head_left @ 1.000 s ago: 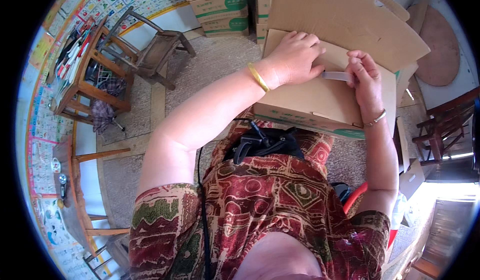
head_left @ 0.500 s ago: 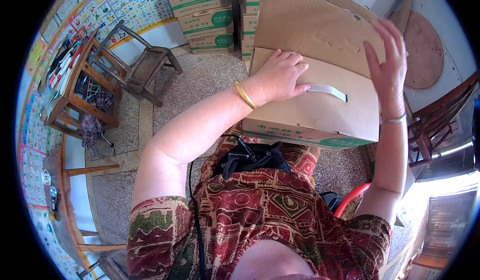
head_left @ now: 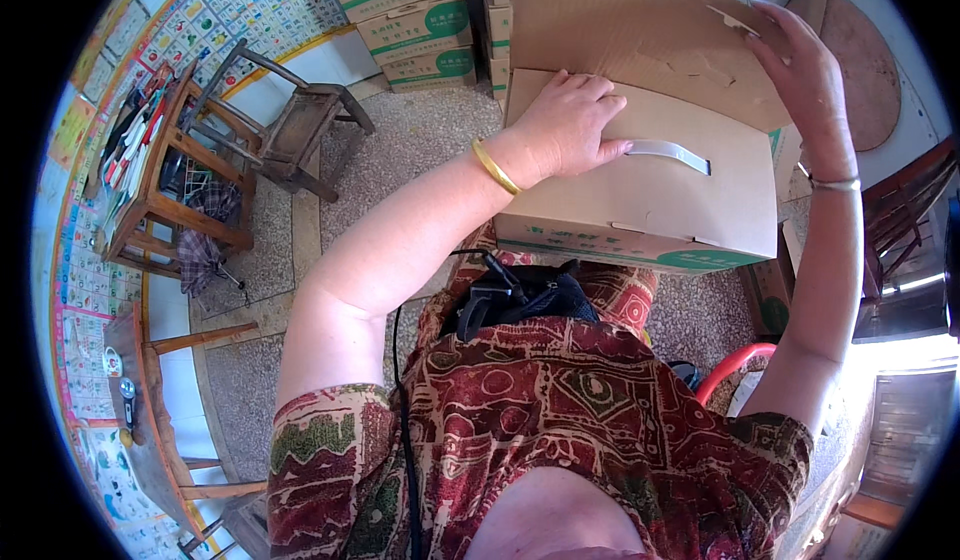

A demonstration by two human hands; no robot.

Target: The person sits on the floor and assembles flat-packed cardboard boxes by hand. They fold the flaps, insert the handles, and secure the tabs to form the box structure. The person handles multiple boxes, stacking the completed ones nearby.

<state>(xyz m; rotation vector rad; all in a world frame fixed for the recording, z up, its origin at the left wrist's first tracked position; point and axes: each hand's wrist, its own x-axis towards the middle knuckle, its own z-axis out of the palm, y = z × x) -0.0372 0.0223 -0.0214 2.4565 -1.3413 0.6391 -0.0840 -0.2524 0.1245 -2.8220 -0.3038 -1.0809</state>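
Step in hand, my reading: the box [head_left: 650, 195] is being worked at its raised lid [head_left: 625, 40]. Any move of that lid calls for me to keep the right-hand grip on its edge, hold the box steady with the left, and keep fingers clear of the fold.

Box: plain brown card with green print on the near side, sitting right in front of the wearer's knees; what bears it I cannot tell. Top panel lies flat, two small slots along its near edge. A pale strap [head_left: 670, 150] arches over it, its right end entering a dark slot. Lid stands up along the box's far side, leaning back, its inner face scuffed and partly torn.

Left hand [head_left: 570, 125]: palm down on the box top, fingers together, thumb apart at the strap's left end; whether it pins the strap, I cannot tell. Right hand [head_left: 808, 68]: above the box's far right corner, pinching the lid's edge between thumb and fingers.

Beyond the box, to its left: stacked boxes [head_left: 415, 30]. Farther left: a wooden chair [head_left: 300, 125].
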